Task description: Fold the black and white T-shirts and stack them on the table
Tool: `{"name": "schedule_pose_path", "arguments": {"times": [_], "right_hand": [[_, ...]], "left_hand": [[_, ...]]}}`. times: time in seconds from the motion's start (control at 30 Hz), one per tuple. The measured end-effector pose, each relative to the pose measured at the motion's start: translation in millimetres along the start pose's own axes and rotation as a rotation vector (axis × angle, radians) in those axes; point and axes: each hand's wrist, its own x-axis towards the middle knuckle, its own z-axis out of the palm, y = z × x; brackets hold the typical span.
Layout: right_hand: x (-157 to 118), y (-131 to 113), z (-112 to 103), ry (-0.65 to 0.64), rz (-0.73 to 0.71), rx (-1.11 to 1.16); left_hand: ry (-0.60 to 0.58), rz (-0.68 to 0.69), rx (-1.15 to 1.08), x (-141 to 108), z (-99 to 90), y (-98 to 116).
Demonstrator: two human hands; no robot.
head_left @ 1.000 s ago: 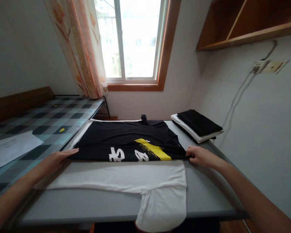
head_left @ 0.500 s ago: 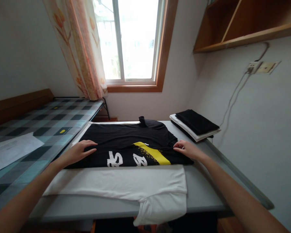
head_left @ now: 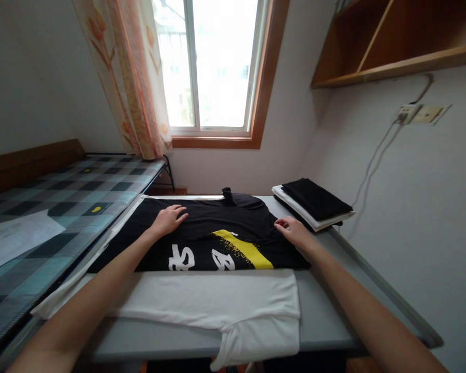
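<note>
A black T-shirt [head_left: 202, 217] with a yellow stripe and white lettering lies on the grey table, partly folded. Along its near side lies a white shirt [head_left: 202, 292], whose sleeve hangs over the table's front edge. My left hand [head_left: 168, 219] rests on or just over the left part of the black shirt, palm down with its fingers stretched out. At the right end, by the black sleeve, my right hand [head_left: 293, 230] has its thumb and fingertips pinched together on the fabric. The contact point is small and partly covered by the fingers.
A stack of folded black and white clothes [head_left: 314, 204] lies at the table's back right. To the left, a bed with a checked mattress [head_left: 112, 178] holds a sheet of paper [head_left: 19, 238]. A wooden shelf [head_left: 392, 67] and a plugged-in cable [head_left: 373, 160] are on the right wall.
My left hand has moved right and a little farther away, onto the black shirt. My right hand has shifted slightly left and away, near the sleeve.
</note>
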Motion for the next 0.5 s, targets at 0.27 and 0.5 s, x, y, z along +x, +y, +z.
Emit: {"name": "schedule_pose_path", "arguments": {"times": [0.27, 0.5], "right_hand": [[56, -27, 41, -0.118, -0.047, -0.290], [72, -20, 57, -0.230, 0.075, -0.344]], "left_hand": [[-0.073, -0.330, 0.102, 8, 18.8, -37], [-0.091, -0.350, 0.094, 13, 20.5, -36]]}}
